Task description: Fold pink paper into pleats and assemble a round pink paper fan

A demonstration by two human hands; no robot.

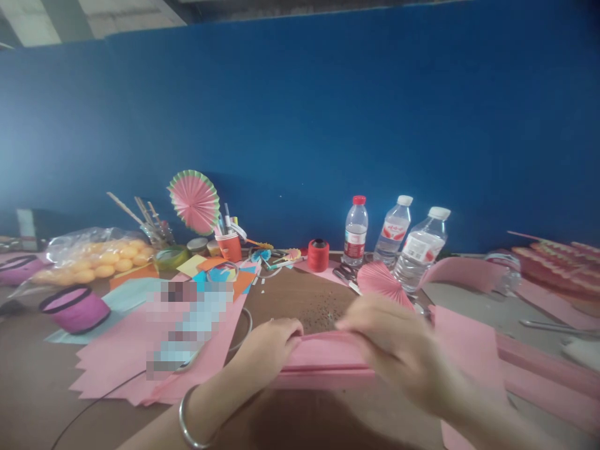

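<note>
Folded pink paper [328,356] lies low in the middle of the table, with several layers showing along its near edge. My left hand [272,344], a silver bangle on its wrist, grips the paper's left end with curled fingers. At the right end my right hand [394,344] is closed on the same paper, its fingertips pinched near the top edge and slightly blurred. Just behind the right hand is a pleated pink paper fan [382,282]. Small dark specks lie on the table beyond the paper.
Three bottles, one red-capped [356,234], stand behind my right hand, near a red thread spool [318,255]. Pink sheets [117,362] and a pixelated item lie left. More pink paper [469,350] is at right. A blue partition [300,125] rises behind.
</note>
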